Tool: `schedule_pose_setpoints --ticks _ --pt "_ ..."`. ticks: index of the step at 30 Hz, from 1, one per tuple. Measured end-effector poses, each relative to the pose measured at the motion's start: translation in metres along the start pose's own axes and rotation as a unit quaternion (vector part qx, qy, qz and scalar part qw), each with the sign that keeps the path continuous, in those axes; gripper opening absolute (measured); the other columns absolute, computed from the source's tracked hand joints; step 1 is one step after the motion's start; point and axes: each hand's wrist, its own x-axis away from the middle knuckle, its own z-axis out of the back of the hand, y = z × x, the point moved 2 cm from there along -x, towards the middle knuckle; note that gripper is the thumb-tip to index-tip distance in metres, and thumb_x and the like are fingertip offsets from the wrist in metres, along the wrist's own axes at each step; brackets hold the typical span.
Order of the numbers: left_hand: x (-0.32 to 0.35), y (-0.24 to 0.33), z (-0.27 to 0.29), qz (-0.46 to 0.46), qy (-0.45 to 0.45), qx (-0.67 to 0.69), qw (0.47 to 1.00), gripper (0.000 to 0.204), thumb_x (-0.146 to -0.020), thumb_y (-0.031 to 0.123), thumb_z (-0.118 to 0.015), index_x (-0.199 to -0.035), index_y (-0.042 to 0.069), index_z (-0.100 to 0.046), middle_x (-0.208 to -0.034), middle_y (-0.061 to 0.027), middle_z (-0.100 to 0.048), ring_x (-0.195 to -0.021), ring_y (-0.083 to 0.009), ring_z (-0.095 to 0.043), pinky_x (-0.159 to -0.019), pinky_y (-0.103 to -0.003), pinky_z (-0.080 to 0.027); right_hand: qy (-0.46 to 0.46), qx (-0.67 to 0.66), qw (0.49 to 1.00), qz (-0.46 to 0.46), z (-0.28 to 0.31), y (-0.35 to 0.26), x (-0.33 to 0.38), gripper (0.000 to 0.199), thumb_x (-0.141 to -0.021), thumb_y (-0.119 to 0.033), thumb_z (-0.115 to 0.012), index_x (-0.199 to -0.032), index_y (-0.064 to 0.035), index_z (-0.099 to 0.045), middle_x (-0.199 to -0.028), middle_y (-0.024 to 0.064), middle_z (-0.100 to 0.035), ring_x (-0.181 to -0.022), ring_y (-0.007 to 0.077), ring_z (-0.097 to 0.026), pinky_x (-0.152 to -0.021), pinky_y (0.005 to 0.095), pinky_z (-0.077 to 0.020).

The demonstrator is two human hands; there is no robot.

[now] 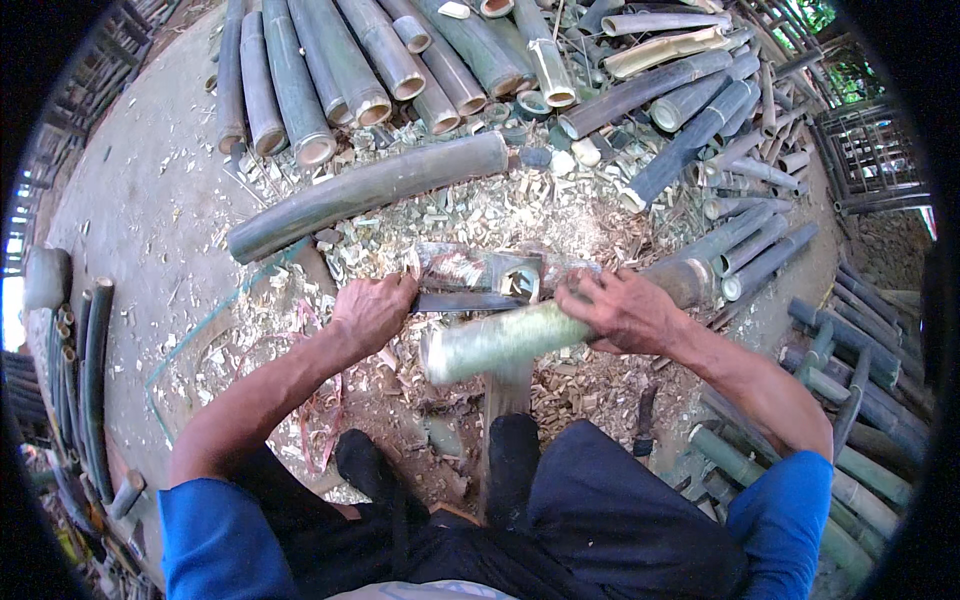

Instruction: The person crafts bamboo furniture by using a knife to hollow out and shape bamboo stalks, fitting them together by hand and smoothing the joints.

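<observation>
My left hand (372, 312) is closed around the handle of a dark flat blade (470, 300) that lies across a short green bamboo section (500, 342). My right hand (622, 312) grips the far end of that bamboo section and holds it down on a wooden block (505, 392) in front of my knees. The bamboo piece points toward me, its pale cut end at the near left. The blade's edge rests against the bamboo close to my right hand's fingers.
A long bamboo pole (365, 192) lies across the ground beyond my hands. Several cut bamboo tubes (330, 70) are stacked at the back, more poles (760, 255) lie to the right and at the left edge (90, 380). Shavings and chips (500, 215) cover the ground.
</observation>
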Motion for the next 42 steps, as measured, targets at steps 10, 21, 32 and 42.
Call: schedule_pose_setpoints --ticks 10,21,32,42 --pt "-0.003 -0.003 -0.013 -0.011 0.046 0.008 0.999 0.014 -0.092 0.014 -0.058 -0.102 0.005 -0.057 -0.091 -0.0170 -0.067 -0.079 -0.0353 -0.071 -0.067 -0.050 -0.055 0.043 0.037 0.998 0.031 0.006 -0.014 -0.002 0.054 -0.084 -0.027 -0.071 -0.133 -0.0115 -0.053 -0.099 0.0102 -0.062 -0.088 0.0251 -0.068 -0.081 0.0434 -0.0576" --pt "-0.027 -0.035 -0.019 0.082 0.053 0.329 0.939 0.019 -0.087 0.019 -0.067 -0.096 0.004 -0.072 -0.077 -0.0205 -0.071 -0.074 -0.0386 -0.072 -0.073 -0.050 -0.057 0.009 -0.004 1.000 -0.024 0.003 -0.033 0.005 0.076 -0.073 -0.034 -0.084 -0.138 -0.0100 -0.051 -0.099 0.0101 -0.062 -0.089 0.0269 -0.067 -0.069 0.0409 -0.0567" --pt "-0.001 0.036 -0.006 -0.019 0.069 0.014 0.997 0.016 -0.091 0.017 -0.063 -0.102 0.006 -0.059 -0.090 -0.0171 -0.070 -0.077 -0.0361 -0.073 -0.066 -0.050 -0.057 0.057 -0.024 0.998 0.027 0.000 -0.044 0.030 0.072 -0.073 -0.030 -0.081 -0.137 -0.0145 -0.053 -0.099 0.0064 -0.058 -0.087 0.0229 -0.064 -0.071 0.0396 -0.0539" --pt "-0.008 0.035 -0.008 0.004 0.023 0.017 1.000 0.016 -0.095 0.013 -0.056 -0.107 0.003 -0.058 -0.089 -0.0212 -0.070 -0.077 -0.0377 -0.072 -0.064 -0.049 -0.058 0.052 0.058 0.996 0.046 -0.001 0.014 0.046 0.072 -0.073 -0.031 -0.081 -0.136 -0.0155 -0.052 -0.108 0.0058 -0.061 -0.092 0.0251 -0.066 -0.076 0.0401 -0.0529"
